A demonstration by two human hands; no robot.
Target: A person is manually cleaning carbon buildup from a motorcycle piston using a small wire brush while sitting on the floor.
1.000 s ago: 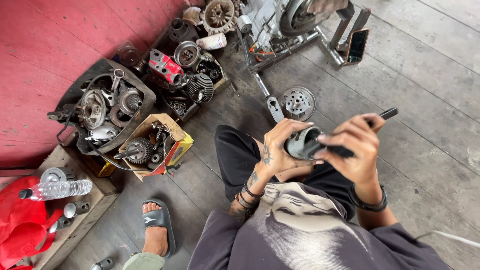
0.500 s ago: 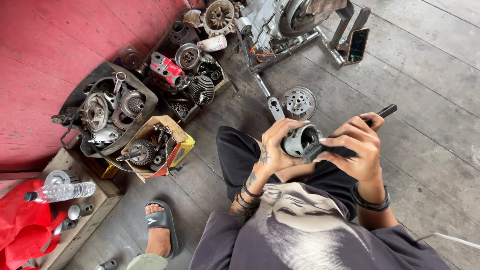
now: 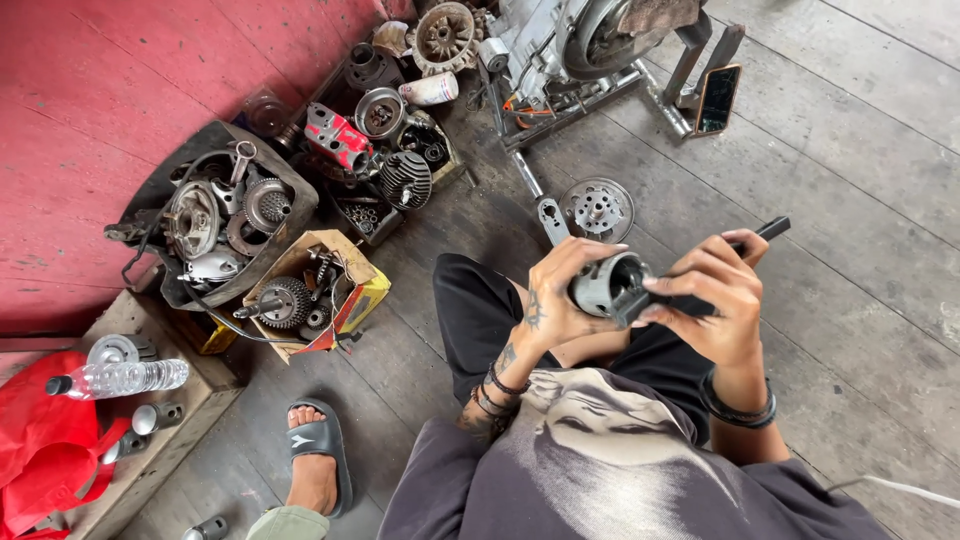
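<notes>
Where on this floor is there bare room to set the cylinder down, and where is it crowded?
Bare planks lie right of the right hand, below the phone, and between the cardboard box and the person's knee. Crowded: the parts tray, the engine stand and the round plate ahead of the left hand.

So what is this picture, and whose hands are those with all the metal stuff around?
The camera sits on a person's head and looks down, so you see their own two hands and lap. The left hand wraps around a round grey metal engine part. The right hand grips a dark tool pressed against that part. On the wooden floor lie many more engine pieces: a toothed gear in a cardboard box, a tray of grey parts, a flat metal disc. On the left are a water bottle and a red bag. A foot in a sandal shows below.
</notes>
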